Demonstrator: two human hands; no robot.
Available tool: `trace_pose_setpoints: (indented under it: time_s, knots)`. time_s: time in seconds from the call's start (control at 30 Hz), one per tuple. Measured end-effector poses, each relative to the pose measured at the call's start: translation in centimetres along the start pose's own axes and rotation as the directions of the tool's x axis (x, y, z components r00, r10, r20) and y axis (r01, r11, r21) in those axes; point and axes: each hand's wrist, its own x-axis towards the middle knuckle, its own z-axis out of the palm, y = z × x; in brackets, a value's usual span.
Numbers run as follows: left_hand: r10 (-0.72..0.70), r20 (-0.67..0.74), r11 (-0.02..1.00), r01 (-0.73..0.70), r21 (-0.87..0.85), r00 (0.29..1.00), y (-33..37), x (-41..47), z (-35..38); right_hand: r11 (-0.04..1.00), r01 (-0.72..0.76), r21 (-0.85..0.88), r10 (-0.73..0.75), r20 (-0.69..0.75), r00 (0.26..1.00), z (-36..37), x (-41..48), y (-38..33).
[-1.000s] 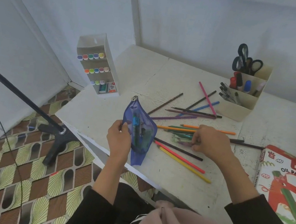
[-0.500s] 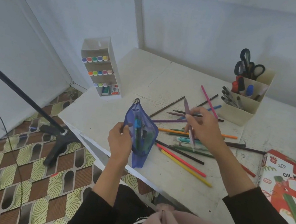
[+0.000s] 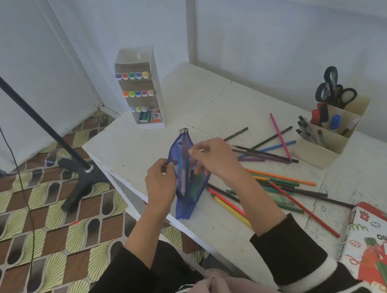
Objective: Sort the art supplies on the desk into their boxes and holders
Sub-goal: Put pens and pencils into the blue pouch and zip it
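A blue see-through pencil pouch [image 3: 188, 205] is held up over the desk's front edge, mouth open, with pens inside. My left hand [image 3: 160, 184] grips its left edge. My right hand [image 3: 216, 157] is at the mouth, fingers pinched on a pale pencil [image 3: 183, 181] that runs down into the pouch. Several loose coloured pencils [image 3: 281, 178] lie scattered on the white desk [image 3: 135, 152], just right of my hands.
A white marker rack [image 3: 140, 92] stands at the desk's far left corner. A cream organizer [image 3: 327, 142] with pens and scissors [image 3: 333, 87] stands at the back right. An oil pastels box [image 3: 380, 241] lies at the right edge. A black stand [image 3: 77, 166] sits on the floor, left.
My right hand picked a pencil out of the pile, carried it left and now has it in the pouch's mouth. My left hand kept holding the pouch.
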Motion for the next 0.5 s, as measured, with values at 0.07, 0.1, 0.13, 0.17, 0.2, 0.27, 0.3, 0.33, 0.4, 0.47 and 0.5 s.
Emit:
trace_pose_setpoints:
  time_s: [0.07,0.1,0.13,0.17,0.2,0.27,0.3,0.33,0.4,0.47,0.5]
  knots:
    - [-0.005,0.001,1.0,0.005,0.001,1.0,0.0,0.0,-0.1,1.0,0.017,0.021,-0.017,-0.026,1.0,-0.3,0.1,0.5]
    - [-0.004,0.001,1.0,0.004,-0.001,1.0,0.0,-0.1,-0.1,0.999,0.033,0.004,-0.033,-0.036,0.999,-0.7,0.1,0.9]
    - [-0.003,0.0,1.0,0.003,0.002,1.0,0.0,-0.1,-0.1,0.997,0.058,-0.051,-0.06,-0.043,0.997,-1.4,0.0,1.4]
    - [0.002,-0.001,1.0,-0.002,0.01,1.0,0.0,-0.2,-0.1,0.988,0.083,-0.133,-0.09,-0.048,0.995,-2.1,-0.1,2.0]
    - [0.005,-0.003,1.0,-0.005,0.018,1.0,0.1,-0.2,-0.1,0.971,0.099,-0.218,-0.112,-0.048,0.993,-3.0,-0.2,2.6]
    - [0.005,-0.007,1.0,-0.005,0.029,1.0,0.2,-0.3,-0.1,0.924,0.109,-0.367,-0.13,-0.034,0.991,-5.0,-0.8,4.1]
    - [0.004,-0.007,0.999,-0.003,0.032,1.0,0.3,-0.4,-0.1,0.895,0.103,-0.434,-0.124,-0.021,0.992,-5.9,-1.1,4.9]
    - [0.002,-0.006,0.999,-0.002,0.034,1.0,0.4,-0.4,-0.1,0.867,0.088,-0.491,-0.107,-0.01,0.994,-6.8,-1.5,5.6]
    - [0.0,-0.004,0.999,0.0,0.039,1.0,0.4,-0.4,-0.1,0.816,0.043,-0.577,-0.05,0.004,0.999,-8.3,-2.1,7.1]
    - [0.006,-0.001,0.999,-0.006,0.042,1.0,0.5,-0.4,0.0,0.768,-0.005,-0.64,0.006,0.0,1.0,-9.2,-2.7,8.3]
    - [0.01,0.0,0.999,-0.01,0.045,1.0,0.5,-0.4,0.0,0.75,-0.025,-0.661,0.027,-0.008,1.0,-9.4,-2.9,8.6]
